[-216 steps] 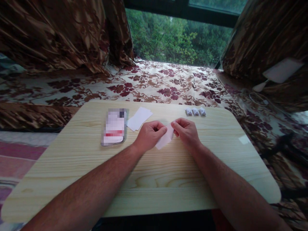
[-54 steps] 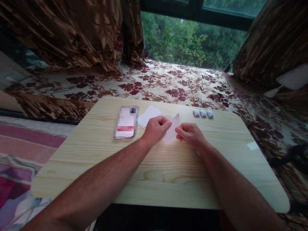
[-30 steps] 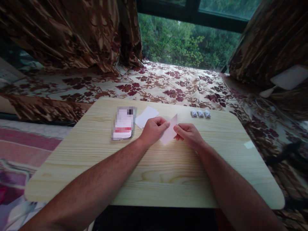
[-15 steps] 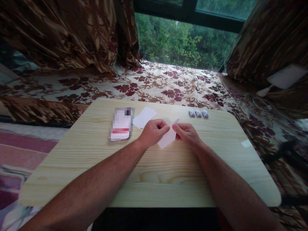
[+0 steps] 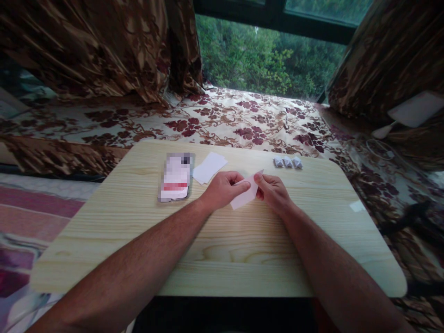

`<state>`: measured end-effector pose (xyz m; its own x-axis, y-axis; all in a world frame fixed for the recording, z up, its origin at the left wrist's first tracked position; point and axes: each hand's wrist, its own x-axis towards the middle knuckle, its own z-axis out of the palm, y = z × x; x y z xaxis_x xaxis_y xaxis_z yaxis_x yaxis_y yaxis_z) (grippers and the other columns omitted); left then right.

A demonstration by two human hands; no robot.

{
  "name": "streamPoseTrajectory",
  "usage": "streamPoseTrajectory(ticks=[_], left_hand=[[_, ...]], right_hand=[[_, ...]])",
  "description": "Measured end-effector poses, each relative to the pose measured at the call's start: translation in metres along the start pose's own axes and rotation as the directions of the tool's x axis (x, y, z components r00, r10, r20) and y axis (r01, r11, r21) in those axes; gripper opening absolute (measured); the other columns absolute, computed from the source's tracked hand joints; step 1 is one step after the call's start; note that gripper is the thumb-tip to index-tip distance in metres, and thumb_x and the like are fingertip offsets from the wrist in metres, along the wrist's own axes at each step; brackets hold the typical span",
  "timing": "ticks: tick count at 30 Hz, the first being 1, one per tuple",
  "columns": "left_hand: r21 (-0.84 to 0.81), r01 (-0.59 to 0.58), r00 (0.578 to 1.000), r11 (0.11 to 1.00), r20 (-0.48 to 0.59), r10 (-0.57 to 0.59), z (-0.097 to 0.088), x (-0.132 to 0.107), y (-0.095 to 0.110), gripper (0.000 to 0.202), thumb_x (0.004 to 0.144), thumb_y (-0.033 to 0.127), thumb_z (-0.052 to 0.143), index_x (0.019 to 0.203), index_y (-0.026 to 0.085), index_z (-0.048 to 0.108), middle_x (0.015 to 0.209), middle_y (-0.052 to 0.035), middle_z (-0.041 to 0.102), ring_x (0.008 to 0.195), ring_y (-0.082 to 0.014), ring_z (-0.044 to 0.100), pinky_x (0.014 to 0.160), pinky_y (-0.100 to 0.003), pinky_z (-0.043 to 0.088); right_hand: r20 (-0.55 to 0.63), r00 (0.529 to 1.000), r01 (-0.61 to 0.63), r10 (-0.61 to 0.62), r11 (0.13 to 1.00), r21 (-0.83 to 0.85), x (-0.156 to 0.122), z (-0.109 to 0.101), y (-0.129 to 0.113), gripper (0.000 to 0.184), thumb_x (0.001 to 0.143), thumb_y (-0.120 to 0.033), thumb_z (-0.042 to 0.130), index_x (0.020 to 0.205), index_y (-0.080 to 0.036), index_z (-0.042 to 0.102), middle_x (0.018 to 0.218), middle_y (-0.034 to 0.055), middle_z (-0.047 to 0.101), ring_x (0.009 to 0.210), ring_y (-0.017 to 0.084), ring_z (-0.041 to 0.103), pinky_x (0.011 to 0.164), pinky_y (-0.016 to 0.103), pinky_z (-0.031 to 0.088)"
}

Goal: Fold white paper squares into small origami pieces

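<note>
Fingers on both hands are drawn in to a close pinch, no real gap, and both pairs have hold of one white sheet. That sheet is to the right of the phone-shaped thing (pixelated, so can't swear it's a phone), a little nearer the person, tilted over the worktop. Can't tell if any edge of it touches down.

For handling paper this small, I'd let the left hand be the clamp and the right hand do the fine stuff. Line up edges before pressing anything, then run a thumb along slowly in one direction. Pressing against the worktop would probably give a crisper line than working in mid-air, and squeezing too hard could wrinkle it. Can't make out any crease from this angle, btw.

Pose-wise it looks decent: left thumb lies across the near face pointing right, right thumb sits by the upper right corner with other fingertips tucked lower behind the edge. Forearms angle inward from both sides, so the hands nearly meet.

Other bits: loose sheets just beside the phone-shaped thing on its right, and three folded paper pieces in a row, well off to its right, past the hands.
</note>
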<state>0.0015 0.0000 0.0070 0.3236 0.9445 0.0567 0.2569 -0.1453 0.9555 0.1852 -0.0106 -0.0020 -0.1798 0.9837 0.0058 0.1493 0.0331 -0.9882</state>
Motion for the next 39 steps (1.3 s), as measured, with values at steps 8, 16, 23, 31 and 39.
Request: streamPoseTrajectory(ticks=[8, 16, 23, 31, 39], left_hand=[[-0.02, 0.016, 1.0, 1.0, 0.013, -0.016, -0.001, 0.0, 0.003, 0.029, 0.077, 0.04, 0.065, 0.067, 0.013, 0.066, 0.058, 0.0007, 0.058, 0.053, -0.0095, 0.047, 0.049, -0.021, 0.033], [0.008, -0.008, 0.998, 1.0, 0.056, 0.008, -0.001, 0.001, -0.001, 0.027, 0.077, 0.037, 0.065, 0.065, 0.013, 0.064, 0.056, 0.0017, 0.055, 0.051, -0.0086, 0.045, 0.048, -0.021, 0.031], [0.007, -0.011, 0.995, 1.0, 0.096, 0.01, 0.0, 0.002, -0.002, 0.028, 0.077, 0.037, 0.065, 0.063, 0.013, 0.063, 0.054, 0.002, 0.054, 0.05, -0.0084, 0.044, 0.047, -0.021, 0.03], [0.011, -0.003, 0.995, 1.0, 0.098, 0.002, -0.002, 0.001, -0.002, 0.026, 0.077, 0.036, 0.064, 0.064, 0.014, 0.063, 0.055, 0.0019, 0.055, 0.05, -0.0085, 0.045, 0.047, -0.021, 0.031], [0.014, 0.01, 0.993, 1.0, 0.116, -0.012, -0.001, 0.001, -0.004, 0.025, 0.078, 0.036, 0.063, 0.067, 0.013, 0.064, 0.057, 0.0002, 0.059, 0.051, -0.0097, 0.05, 0.047, -0.021, 0.032]], right_hand=[[0.024, 1.0, 0.008, -0.006, 0.999, -0.054, -0.001, 0.0, 0.0, 0.06, 0.087, -0.068, 0.05, 0.057, -0.017, 0.055, 0.052, -0.0008, 0.051, 0.048, 0.01, 0.043, 0.047, 0.024, 0.03], [0.011, 0.999, 0.032, -0.031, 0.995, -0.09, -0.004, 0.001, -0.007, 0.061, 0.085, -0.069, 0.052, 0.053, -0.017, 0.052, 0.049, -0.0011, 0.048, 0.047, 0.009, 0.04, 0.046, 0.025, 0.027], [-0.022, 1.0, -0.022, 0.021, 0.999, -0.031, -0.003, 0.005, -0.007, 0.061, 0.084, -0.071, 0.052, 0.052, -0.019, 0.049, 0.049, -0.0013, 0.046, 0.046, 0.01, 0.037, 0.045, 0.025, 0.028], [-0.011, 1.0, 0.002, -0.003, 0.999, -0.042, -0.004, 0.004, -0.013, 0.064, 0.085, -0.073, 0.048, 0.05, -0.019, 0.049, 0.047, -0.0006, 0.046, 0.045, 0.01, 0.038, 0.045, 0.025, 0.029], [-0.062, 0.998, 0.003, 0.001, 0.998, 0.063, -0.002, 0.002, 0.0, 0.06, 0.088, -0.066, 0.051, 0.051, -0.019, 0.046, 0.046, -0.0009, 0.045, 0.043, 0.01, 0.039, 0.043, 0.026, 0.028]])
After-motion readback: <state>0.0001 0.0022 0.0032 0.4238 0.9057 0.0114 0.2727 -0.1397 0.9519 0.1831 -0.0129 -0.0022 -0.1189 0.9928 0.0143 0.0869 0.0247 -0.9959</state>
